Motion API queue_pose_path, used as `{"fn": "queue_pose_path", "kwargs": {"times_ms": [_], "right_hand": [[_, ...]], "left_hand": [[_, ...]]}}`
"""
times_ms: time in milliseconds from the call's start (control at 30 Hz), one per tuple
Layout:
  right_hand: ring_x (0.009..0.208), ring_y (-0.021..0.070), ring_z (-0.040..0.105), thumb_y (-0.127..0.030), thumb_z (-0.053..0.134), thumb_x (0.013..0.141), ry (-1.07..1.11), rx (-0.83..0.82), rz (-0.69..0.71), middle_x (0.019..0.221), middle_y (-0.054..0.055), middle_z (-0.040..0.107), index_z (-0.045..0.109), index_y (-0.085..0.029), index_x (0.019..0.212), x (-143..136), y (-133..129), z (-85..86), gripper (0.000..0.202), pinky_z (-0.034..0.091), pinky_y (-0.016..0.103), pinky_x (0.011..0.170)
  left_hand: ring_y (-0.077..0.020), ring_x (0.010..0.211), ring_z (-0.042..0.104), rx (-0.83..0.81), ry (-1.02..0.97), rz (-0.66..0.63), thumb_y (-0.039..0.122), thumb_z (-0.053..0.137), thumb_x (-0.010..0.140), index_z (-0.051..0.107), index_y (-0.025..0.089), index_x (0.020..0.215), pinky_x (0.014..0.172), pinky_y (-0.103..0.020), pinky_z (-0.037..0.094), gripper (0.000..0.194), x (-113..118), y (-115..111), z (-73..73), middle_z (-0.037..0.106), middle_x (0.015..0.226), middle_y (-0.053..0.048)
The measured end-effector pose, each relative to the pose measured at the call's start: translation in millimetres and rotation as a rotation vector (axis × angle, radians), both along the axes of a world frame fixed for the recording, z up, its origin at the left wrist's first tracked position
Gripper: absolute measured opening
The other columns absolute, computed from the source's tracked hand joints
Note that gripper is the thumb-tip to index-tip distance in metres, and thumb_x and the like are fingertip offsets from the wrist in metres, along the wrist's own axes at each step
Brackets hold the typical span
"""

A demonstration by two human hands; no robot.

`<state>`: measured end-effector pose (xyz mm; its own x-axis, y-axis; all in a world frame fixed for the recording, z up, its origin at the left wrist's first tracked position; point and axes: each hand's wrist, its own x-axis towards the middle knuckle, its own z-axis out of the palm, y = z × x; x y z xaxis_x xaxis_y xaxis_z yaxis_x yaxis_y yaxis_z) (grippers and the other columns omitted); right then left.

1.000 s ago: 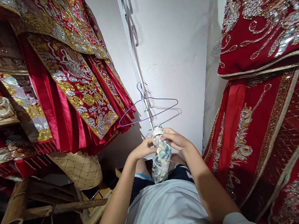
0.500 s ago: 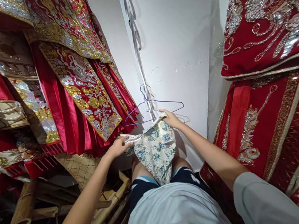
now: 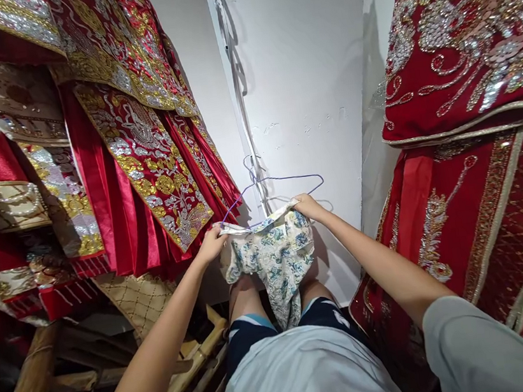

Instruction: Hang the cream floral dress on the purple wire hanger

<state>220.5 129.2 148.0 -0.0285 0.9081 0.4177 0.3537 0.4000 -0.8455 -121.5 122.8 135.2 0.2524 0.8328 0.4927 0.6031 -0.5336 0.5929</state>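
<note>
A white garment with blue and green flowers hangs stretched between my two hands, its lower part drooping over my legs. My left hand pinches its upper left edge. At the upper right corner, my right hand is closed on the same edge. A purple wire hanger hangs just behind the garment at the wall. The hanger's lower left part meets the garment's top edge near my left hand; whether it is inside the fabric I cannot tell.
Red embroidered garments hang on the left, above bamboo poles. More red beaded garments fill the right side. A white cable runs down the white wall.
My hands have moved apart, and the garment's top edge is stretched wider. My left hand has risen slightly. The garment now overlaps the hanger's lower bar.
</note>
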Motion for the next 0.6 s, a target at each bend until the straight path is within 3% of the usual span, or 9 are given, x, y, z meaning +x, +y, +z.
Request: {"fn": "queue_pose_path", "kwargs": {"times_ms": [200, 367, 433, 500, 567, 600], "right_hand": [[0.051, 0.0115, 0.038, -0.035, 0.050, 0.061, 0.070, -0.026, 0.044, 0.050, -0.005, 0.043, 0.047, -0.020, 0.053, -12.9, -7.6, -15.3, 0.017, 0.028, 0.025, 0.053], [0.052, 0.0127, 0.041, -0.034, 0.050, 0.061, 0.073, -0.014, 0.059, 0.051, -0.003, 0.046, 0.047, -0.020, 0.053, -16.8, -10.6, -15.2, 0.016, 0.030, 0.025, 0.054], [0.055, 0.0140, 0.044, -0.032, 0.049, 0.062, 0.069, 0.004, 0.049, 0.054, -0.002, 0.049, 0.050, -0.020, 0.055, -16.5, -11.9, -13.2, 0.014, 0.033, 0.026, 0.056], [0.060, 0.0157, 0.048, -0.029, 0.050, 0.063, 0.068, 0.041, 0.025, 0.063, -0.001, 0.056, 0.059, -0.019, 0.068, -13.9, -14.4, -10.5, 0.014, 0.036, 0.027, 0.060], [0.065, 0.0172, 0.051, -0.026, 0.055, 0.063, 0.064, 0.122, -0.062, 0.073, -0.001, 0.062, 0.064, -0.019, 0.100, -7.8, -16.8, -7.0, 0.038, 0.040, 0.028, 0.064], [0.066, 0.0178, 0.053, -0.024, 0.057, 0.064, 0.063, 0.169, -0.128, 0.076, 0.000, 0.063, 0.058, -0.019, 0.120, -3.1, -17.4, -4.8, 0.057, 0.041, 0.029, 0.066]], "left_hand": [[-0.0227, 0.102, 0.059, 0.157, -0.028, -0.012, 0.019, 0.043, 0.077, 0.060, 0.017, 0.080, 0.099, -0.037, 0.044, 0.017, 17.9, 14.7, 29.1, 0.064, 0.102, -0.009], [-0.0224, 0.104, 0.062, 0.248, -0.036, 0.003, 0.030, 0.046, 0.090, 0.053, 0.018, 0.117, 0.093, -0.036, 0.046, 0.031, 42.6, 12.7, 52.1, 0.065, 0.113, -0.010], [-0.0240, 0.105, 0.062, 0.243, 0.018, 0.071, 0.034, 0.048, 0.092, 0.053, 0.020, 0.125, 0.090, -0.035, 0.046, 0.036, 53.4, 9.8, 59.6, 0.067, 0.116, -0.009], [-0.0244, 0.097, 0.064, 0.218, 0.083, 0.158, 0.034, 0.045, 0.094, 0.060, 0.022, 0.119, 0.082, -0.033, 0.045, 0.031, 60.0, 7.0, 65.2, 0.070, 0.108, -0.008], [-0.0231, 0.085, 0.063, 0.199, 0.129, 0.206, 0.032, 0.041, 0.096, 0.065, 0.021, 0.106, 0.072, -0.031, 0.042, 0.028, 61.2, 5.2, 68.7, 0.072, 0.097, -0.007], [-0.0224, 0.080, 0.062, 0.197, 0.146, 0.218, 0.032, 0.041, 0.095, 0.065, 0.021, 0.101, 0.068, -0.030, 0.040, 0.027, 60.2, 5.1, 69.9, 0.071, 0.093, -0.006]]}}
